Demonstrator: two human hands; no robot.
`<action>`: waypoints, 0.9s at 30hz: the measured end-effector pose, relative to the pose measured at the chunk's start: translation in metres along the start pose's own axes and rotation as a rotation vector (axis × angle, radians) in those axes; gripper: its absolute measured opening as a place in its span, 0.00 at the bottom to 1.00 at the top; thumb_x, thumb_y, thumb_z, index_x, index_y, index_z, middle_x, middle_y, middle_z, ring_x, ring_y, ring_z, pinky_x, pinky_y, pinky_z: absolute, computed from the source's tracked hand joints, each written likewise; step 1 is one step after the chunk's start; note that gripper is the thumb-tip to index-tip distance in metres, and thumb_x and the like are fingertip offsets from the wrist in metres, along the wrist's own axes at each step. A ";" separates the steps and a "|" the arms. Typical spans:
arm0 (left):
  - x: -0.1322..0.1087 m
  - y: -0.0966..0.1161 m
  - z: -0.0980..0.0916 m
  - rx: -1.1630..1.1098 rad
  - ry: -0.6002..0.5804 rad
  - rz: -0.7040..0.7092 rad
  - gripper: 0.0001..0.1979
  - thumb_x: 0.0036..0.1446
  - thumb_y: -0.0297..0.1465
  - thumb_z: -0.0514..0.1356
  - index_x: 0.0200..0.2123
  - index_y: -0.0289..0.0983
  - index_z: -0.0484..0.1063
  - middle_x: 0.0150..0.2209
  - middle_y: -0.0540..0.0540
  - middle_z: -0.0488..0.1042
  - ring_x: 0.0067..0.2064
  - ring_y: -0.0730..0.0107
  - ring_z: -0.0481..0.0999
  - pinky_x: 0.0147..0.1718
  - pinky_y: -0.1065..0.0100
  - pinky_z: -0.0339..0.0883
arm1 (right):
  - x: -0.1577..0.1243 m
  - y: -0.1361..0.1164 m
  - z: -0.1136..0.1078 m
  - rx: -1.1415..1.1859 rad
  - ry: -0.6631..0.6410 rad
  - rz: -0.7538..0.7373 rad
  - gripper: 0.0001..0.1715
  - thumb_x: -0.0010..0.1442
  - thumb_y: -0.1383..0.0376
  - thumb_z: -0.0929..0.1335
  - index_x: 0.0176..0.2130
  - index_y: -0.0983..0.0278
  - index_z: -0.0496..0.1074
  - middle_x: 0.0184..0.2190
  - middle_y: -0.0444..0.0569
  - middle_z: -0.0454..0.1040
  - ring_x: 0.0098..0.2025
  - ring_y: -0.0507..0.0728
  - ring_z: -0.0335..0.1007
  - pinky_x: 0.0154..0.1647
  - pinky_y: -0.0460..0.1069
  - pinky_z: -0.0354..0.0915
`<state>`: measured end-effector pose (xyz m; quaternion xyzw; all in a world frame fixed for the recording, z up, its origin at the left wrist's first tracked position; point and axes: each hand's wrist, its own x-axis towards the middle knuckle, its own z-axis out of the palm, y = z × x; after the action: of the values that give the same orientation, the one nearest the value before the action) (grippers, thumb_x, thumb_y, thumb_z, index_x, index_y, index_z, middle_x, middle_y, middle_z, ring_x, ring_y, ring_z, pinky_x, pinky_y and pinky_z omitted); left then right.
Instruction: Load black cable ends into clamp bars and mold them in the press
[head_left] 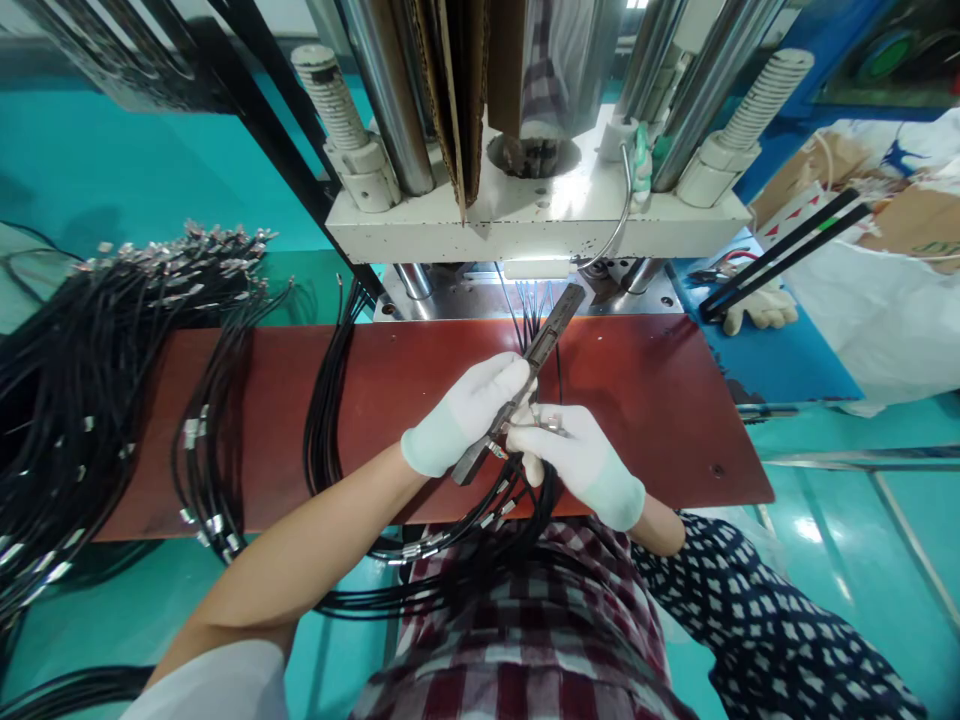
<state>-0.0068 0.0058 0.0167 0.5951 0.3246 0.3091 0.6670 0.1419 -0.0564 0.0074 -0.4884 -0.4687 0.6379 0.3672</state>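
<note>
My left hand [480, 402], in a white glove, is closed around a long dark metal bar [556, 330]. The bar slants from lower left to upper right above the red-brown board. On its right side, my gloved right hand [581, 450] is closed on a black cable, its fingers pressed together near small silvery connectors [496, 450] at the bar. A bundle of black cables [544, 505] hangs below this hand and loops across my lap. Thin dark wires [529, 310] stretch behind the bar toward the press. The fingers partly hide the cable ends.
A white press head [540, 235] with metal columns stands over a steel bed [465, 292]. Black cable bundles [330, 400] lie on the red-brown board [645, 400], and a large heap of cables [82, 370] sits at left. A spare glove [761, 308] rests on the blue surface at right.
</note>
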 end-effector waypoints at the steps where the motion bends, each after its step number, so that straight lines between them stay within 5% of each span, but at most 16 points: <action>1: 0.000 0.000 0.000 0.000 0.005 -0.005 0.21 0.66 0.47 0.52 0.29 0.35 0.62 0.25 0.53 0.62 0.25 0.78 0.61 0.23 0.73 0.58 | 0.001 -0.001 0.000 0.005 -0.009 -0.004 0.19 0.61 0.61 0.68 0.21 0.64 0.68 0.15 0.43 0.69 0.21 0.50 0.63 0.29 0.46 0.60; 6: -0.001 0.002 0.004 0.086 0.048 -0.005 0.21 0.66 0.47 0.51 0.29 0.37 0.60 0.26 0.53 0.61 0.25 0.76 0.60 0.24 0.72 0.57 | 0.003 -0.008 0.001 -0.008 -0.041 0.013 0.16 0.61 0.63 0.67 0.22 0.64 0.68 0.15 0.42 0.69 0.22 0.50 0.63 0.30 0.47 0.61; 12: -0.003 0.001 0.009 0.571 0.234 0.112 0.15 0.65 0.42 0.54 0.31 0.38 0.61 0.28 0.51 0.64 0.30 0.71 0.61 0.31 0.68 0.56 | 0.004 0.001 0.001 -0.070 -0.011 -0.081 0.11 0.60 0.65 0.66 0.26 0.64 0.68 0.21 0.43 0.72 0.26 0.51 0.67 0.35 0.47 0.64; 16: 0.000 0.003 0.002 0.312 0.126 0.030 0.18 0.67 0.45 0.50 0.30 0.38 0.59 0.25 0.52 0.63 0.26 0.73 0.61 0.27 0.70 0.57 | 0.001 0.008 -0.002 -0.018 0.162 -0.002 0.13 0.54 0.59 0.72 0.37 0.64 0.71 0.27 0.43 0.74 0.28 0.51 0.67 0.29 0.46 0.63; 20: 0.004 0.003 -0.004 0.099 0.067 0.009 0.19 0.67 0.46 0.51 0.31 0.37 0.61 0.24 0.52 0.64 0.25 0.76 0.61 0.24 0.72 0.56 | -0.005 0.009 -0.003 -0.041 0.377 0.056 0.15 0.52 0.57 0.74 0.35 0.63 0.71 0.26 0.43 0.73 0.27 0.51 0.65 0.24 0.46 0.59; 24: 0.004 0.001 -0.005 -0.004 -0.015 0.028 0.20 0.66 0.46 0.52 0.30 0.36 0.62 0.24 0.52 0.63 0.25 0.77 0.62 0.24 0.73 0.58 | -0.009 0.007 -0.003 -0.059 0.354 -0.023 0.11 0.55 0.59 0.72 0.35 0.64 0.76 0.27 0.44 0.75 0.27 0.52 0.66 0.25 0.46 0.59; 27: 0.003 0.001 -0.004 -0.023 -0.052 0.009 0.20 0.66 0.45 0.52 0.29 0.36 0.63 0.24 0.52 0.64 0.25 0.78 0.64 0.24 0.74 0.61 | -0.008 0.005 -0.007 -0.152 0.196 -0.090 0.17 0.63 0.56 0.67 0.28 0.63 0.74 0.22 0.43 0.73 0.26 0.51 0.66 0.30 0.47 0.61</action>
<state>-0.0079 0.0108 0.0168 0.5968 0.3007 0.3003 0.6806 0.1506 -0.0637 0.0047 -0.5533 -0.4991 0.5328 0.4012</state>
